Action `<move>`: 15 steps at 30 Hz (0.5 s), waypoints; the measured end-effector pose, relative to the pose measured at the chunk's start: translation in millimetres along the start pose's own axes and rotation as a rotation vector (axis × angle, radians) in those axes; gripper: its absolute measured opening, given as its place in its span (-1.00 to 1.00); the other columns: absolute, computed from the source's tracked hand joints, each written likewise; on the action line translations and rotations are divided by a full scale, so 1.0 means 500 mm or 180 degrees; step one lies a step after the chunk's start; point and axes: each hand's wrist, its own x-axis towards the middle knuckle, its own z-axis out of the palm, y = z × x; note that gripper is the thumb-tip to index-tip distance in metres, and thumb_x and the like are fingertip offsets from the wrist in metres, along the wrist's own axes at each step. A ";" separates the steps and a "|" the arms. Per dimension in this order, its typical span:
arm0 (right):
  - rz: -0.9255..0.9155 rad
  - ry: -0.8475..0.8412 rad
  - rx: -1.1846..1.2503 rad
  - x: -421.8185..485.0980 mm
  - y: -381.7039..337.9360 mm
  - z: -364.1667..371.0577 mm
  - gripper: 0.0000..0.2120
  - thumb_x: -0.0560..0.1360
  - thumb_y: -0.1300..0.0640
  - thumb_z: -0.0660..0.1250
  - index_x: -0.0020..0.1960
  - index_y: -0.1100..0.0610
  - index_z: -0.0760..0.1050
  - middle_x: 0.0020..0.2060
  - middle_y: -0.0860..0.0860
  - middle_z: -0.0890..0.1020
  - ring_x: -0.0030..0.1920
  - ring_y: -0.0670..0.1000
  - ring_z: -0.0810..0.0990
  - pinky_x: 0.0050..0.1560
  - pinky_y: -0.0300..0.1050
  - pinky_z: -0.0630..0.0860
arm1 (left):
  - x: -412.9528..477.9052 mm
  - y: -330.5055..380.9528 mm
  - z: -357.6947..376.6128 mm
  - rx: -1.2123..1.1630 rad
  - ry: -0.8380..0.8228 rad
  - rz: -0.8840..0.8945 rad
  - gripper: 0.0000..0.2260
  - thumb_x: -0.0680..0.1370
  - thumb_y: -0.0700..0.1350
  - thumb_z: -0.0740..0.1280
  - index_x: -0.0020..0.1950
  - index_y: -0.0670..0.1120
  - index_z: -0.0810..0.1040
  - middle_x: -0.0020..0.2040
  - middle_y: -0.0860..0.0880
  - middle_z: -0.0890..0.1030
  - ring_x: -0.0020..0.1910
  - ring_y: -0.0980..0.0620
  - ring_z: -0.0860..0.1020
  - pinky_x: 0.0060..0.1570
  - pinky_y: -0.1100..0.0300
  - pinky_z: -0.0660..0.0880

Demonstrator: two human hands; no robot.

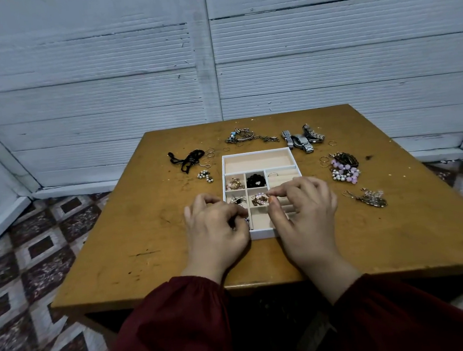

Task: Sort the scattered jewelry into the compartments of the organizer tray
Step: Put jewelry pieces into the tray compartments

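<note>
- Black cord (187, 159) on counter (152, 238), 10 o'clock of tray (256, 154): probably limp and light; lift mid-strand.
- Left hand (215, 224) curled over tray's 7 o'clock corner; can't tell if it's gripping anything.
- Right hand (303, 208) pinches small piece (264, 196) over a middle compartment; likely tiny and slippery.
- Watches (302, 138), 1 o'clock: likely heavier; take by band.

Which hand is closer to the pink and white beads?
Right. The right hand sits just left of the pink and white beads; the left hand is farther, across the tray.
</note>
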 end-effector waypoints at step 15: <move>-0.0246 -0.0213 -0.0100 0.000 -0.006 -0.002 -0.80 0.46 -0.04 0.24 -0.14 0.00 0.60 -0.17 -0.17 0.62 0.04 -0.06 0.41 0.01 -0.19 0.10 | 0.008 -0.067 -0.038 0.0726 -0.0477 -0.0789 -0.64 0.58 0.00 0.18 0.38 0.05 0.38 0.31 0.03 0.45 0.30 -0.03 0.28 0.22 0.00 0.22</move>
